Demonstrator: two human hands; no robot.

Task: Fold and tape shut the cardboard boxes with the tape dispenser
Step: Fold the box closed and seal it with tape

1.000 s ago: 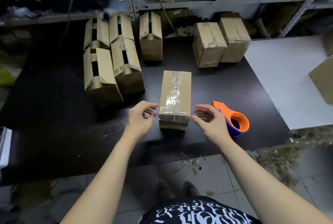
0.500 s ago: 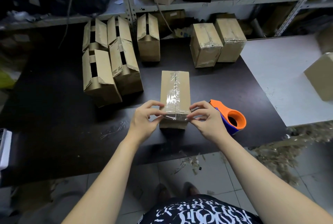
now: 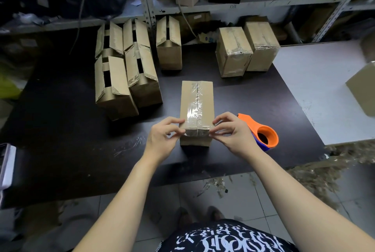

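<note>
view: head
materials: brown corrugated cardboard box (image 3: 196,97), long and rectangular; glossy, wrinkled clear tape strip (image 3: 195,112)
left hand (image 3: 162,140): curled, pinching tape at near left corner
right hand (image 3: 236,136): curled, pinching tape at near right corner
box: flaps closed, seam taped, mid dark table (image 3: 60,130)
tape dispenser (image 3: 263,134): orange/blue plastic, beside right hand

taped box (image 3: 196,105) centre of tabletop (image 3: 60,130), tape dispenser (image 3: 261,134) just right of it, open boxes (image 3: 125,77) behind left, two sealed boxes (image 3: 245,49) behind right, shelf (image 3: 243,2) at back.
</note>
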